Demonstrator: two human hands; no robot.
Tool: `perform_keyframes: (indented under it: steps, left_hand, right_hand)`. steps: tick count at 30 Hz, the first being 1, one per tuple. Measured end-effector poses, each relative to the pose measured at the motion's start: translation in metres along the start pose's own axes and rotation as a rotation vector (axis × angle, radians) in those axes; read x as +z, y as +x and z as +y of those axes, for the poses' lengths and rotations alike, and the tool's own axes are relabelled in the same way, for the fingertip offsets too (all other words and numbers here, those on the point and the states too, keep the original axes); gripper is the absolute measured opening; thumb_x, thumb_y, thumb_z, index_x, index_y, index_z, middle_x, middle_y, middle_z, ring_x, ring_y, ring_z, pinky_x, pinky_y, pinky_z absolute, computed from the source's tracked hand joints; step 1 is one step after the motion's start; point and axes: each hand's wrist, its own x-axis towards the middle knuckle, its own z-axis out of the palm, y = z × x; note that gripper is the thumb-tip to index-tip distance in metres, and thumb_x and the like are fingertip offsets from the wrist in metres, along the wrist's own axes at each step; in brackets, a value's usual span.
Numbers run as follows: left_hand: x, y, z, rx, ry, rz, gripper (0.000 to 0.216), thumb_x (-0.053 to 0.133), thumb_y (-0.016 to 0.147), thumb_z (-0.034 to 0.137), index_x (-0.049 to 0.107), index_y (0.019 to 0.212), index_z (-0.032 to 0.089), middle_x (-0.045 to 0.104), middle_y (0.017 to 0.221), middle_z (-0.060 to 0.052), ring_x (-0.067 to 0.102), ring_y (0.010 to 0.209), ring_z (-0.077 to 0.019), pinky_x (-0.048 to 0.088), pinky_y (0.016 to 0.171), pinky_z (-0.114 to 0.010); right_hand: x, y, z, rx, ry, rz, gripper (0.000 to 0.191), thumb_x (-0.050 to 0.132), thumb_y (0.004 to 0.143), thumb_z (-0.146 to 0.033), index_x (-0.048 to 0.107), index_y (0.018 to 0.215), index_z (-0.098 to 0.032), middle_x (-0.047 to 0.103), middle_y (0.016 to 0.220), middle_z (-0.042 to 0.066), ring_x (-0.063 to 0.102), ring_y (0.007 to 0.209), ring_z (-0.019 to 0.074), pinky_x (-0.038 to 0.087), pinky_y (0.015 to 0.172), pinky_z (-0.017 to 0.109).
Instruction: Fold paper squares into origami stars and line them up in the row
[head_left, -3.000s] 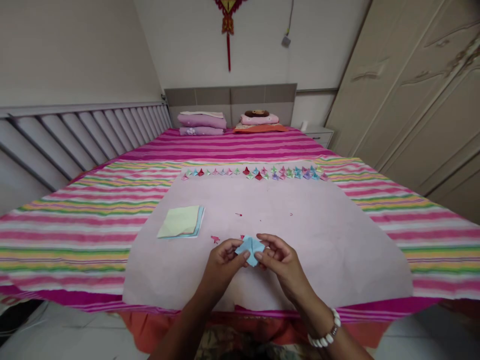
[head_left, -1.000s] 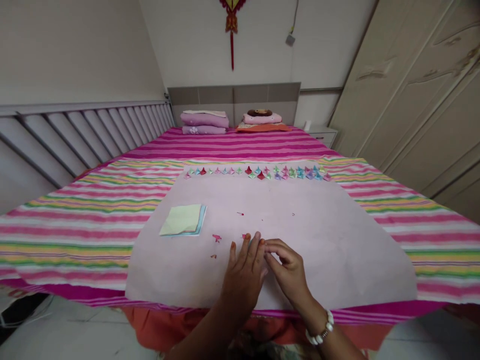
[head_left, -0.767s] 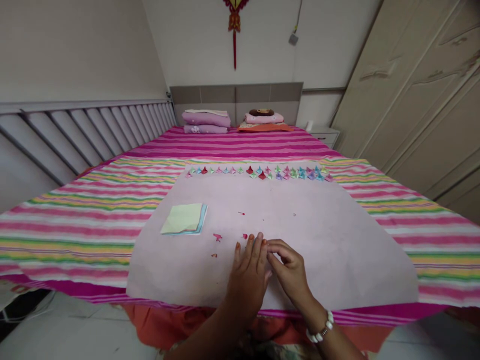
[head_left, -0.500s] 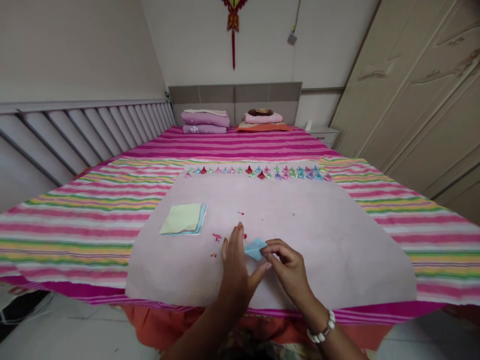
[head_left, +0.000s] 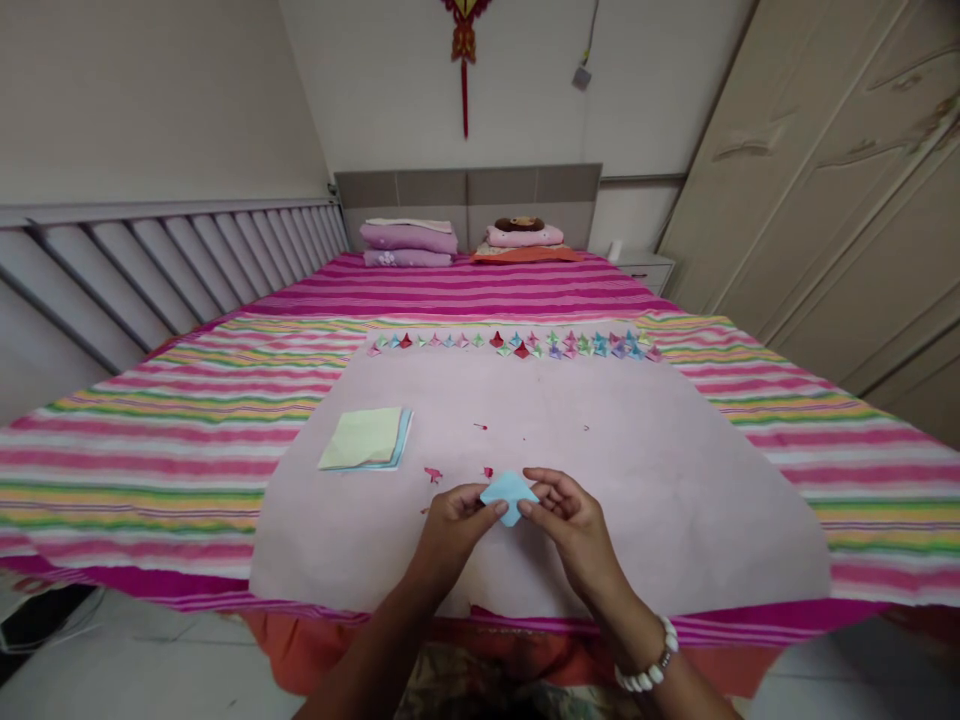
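Note:
A small light-blue folded paper [head_left: 510, 492], diamond-shaped from here, is held up between my two hands. My left hand [head_left: 454, 520] pinches its left side, thumb on the near face and fingers behind. On the right, my right hand [head_left: 570, 515] grips the other side with its thumb in front; some of its fingers are hidden behind the paper. A white bead bracelet [head_left: 649, 668] circles my right wrist. Just beyond the paper lies a small red scrap [head_left: 488, 472].
A pale sheet [head_left: 675, 500] covers the near part of the striped bed [head_left: 150, 430]. To the left lies a stack of square papers [head_left: 364, 438], light green on top of blue. Several small folded paper pieces [head_left: 521, 350] line the far edge. Pink scraps [head_left: 433, 474] lie nearby.
My left hand has gone from flat and outstretched beside the paper to pinching its left side. The blue paper has turned and now faces me as a diamond, held by both hands.

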Motion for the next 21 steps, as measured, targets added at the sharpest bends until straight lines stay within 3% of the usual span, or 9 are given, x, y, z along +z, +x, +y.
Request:
perform_keyframes:
  steps: [5,8,12,15,18,21]
  left_hand:
    - [0.007,-0.002,-0.007,-0.091,-0.103,0.037,0.025,0.070,0.073,0.038,0.070,0.066,0.014,0.065,0.066,-0.001,0.057,0.072,-0.0148,0.043,0.074,-0.027]
    - [0.011,-0.002,-0.014,-0.142,-0.246,0.045,0.027,0.069,0.075,0.041,0.070,0.074,0.014,0.062,0.068,-0.001,0.056,0.069,-0.0130,0.045,0.076,-0.028]
    - [0.010,-0.002,-0.013,-0.163,-0.462,-0.003,0.027,0.071,0.073,0.039,0.066,0.073,0.013,0.057,0.068,0.001,0.050,0.062,-0.0087,0.043,0.064,-0.022]
    - [0.009,-0.004,-0.010,-0.252,-0.606,-0.100,0.027,0.075,0.069,0.038,0.064,0.071,0.013,0.054,0.065,0.001,0.046,0.056,-0.0068,0.040,0.058,-0.021]
    - [0.009,-0.007,-0.008,-0.311,-0.618,-0.144,0.030,0.077,0.066,0.038,0.063,0.072,0.013,0.054,0.064,0.001,0.044,0.054,-0.0067,0.039,0.057,-0.022]
    - [0.007,-0.010,-0.007,-0.279,-0.551,-0.151,0.030,0.075,0.068,0.039,0.061,0.069,0.013,0.053,0.063,0.001,0.045,0.057,-0.0080,0.038,0.056,-0.022]
  right_hand:
    - [0.003,0.002,0.001,0.008,0.052,0.067,0.035,0.079,0.066,-0.027,0.066,0.098,-0.020,0.060,0.064,-0.004,0.057,0.060,0.0131,0.046,0.062,0.026]
    - [0.004,0.001,0.001,0.017,0.064,0.054,0.036,0.079,0.067,-0.028,0.066,0.099,-0.021,0.061,0.067,-0.003,0.058,0.062,0.0136,0.047,0.065,0.027]
    - [-0.001,0.000,-0.001,0.084,0.181,-0.148,0.045,0.079,0.067,-0.028,0.065,0.109,-0.022,0.069,0.089,0.004,0.063,0.085,0.0201,0.046,0.082,0.034]
    - [-0.006,-0.001,-0.005,0.147,0.304,-0.273,0.056,0.080,0.061,-0.025,0.064,0.115,-0.025,0.066,0.114,0.007,0.057,0.107,0.0243,0.042,0.092,0.036]
    - [-0.010,-0.003,-0.009,0.199,0.361,-0.398,0.064,0.081,0.059,-0.027,0.062,0.120,-0.025,0.059,0.128,0.007,0.052,0.115,0.0257,0.038,0.098,0.037]
    - [-0.013,-0.005,-0.010,0.214,0.386,-0.513,0.071,0.081,0.058,-0.037,0.058,0.125,-0.025,0.054,0.133,0.009,0.049,0.119,0.0280,0.034,0.101,0.042]
